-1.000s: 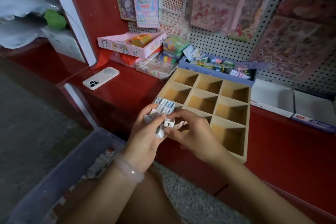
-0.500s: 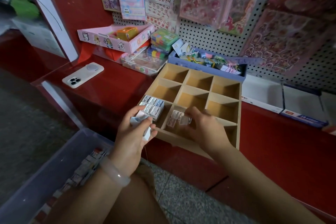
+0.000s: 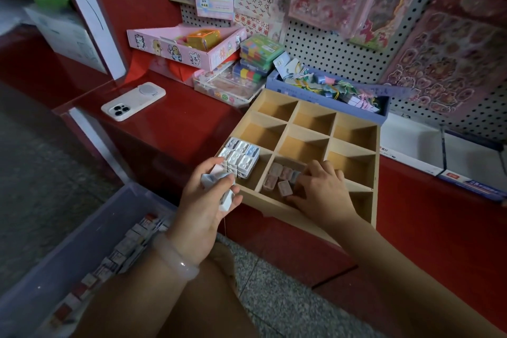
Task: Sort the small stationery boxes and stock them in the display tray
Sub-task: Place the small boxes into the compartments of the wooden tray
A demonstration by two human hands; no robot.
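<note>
bin [image 3: 90, 230]: a translucent tub is sitting low on the far left, with small white and red boxes [image 3: 124, 244] lying in a row inside it.
phone [image 3: 133, 101]: a white phone is lying face down on the red table [image 3: 181, 129], well apart from the tray.
left hand [image 3: 204, 206]: its grip is curling around a few small white and pale blue stationery boxes [image 3: 219, 186], holding them just in front of the tray's near left corner; a pale bangle [image 3: 175, 258] is sitting on the wrist.
display tray [image 3: 354, 151]: a tan wooden tray with square compartments is resting on the table, its near edge overhanging the table edge.
white boxes [image 3: 241, 158]: small flat white boxes with bluish windows are standing packed together, filling the left compartment of the second row from the front.
pink boxes [image 3: 279, 180]: small pinkish boxes are lying loosely in the middle compartment beside them.
right hand [image 3: 322, 192]: it is reaching into that middle compartment, fingers bent down onto the pink boxes; whether its grip is pinching one i cannot tell.
blue box [image 3: 381, 115]: it is sitting just behind the tray, holding colourful paper items.
</note>
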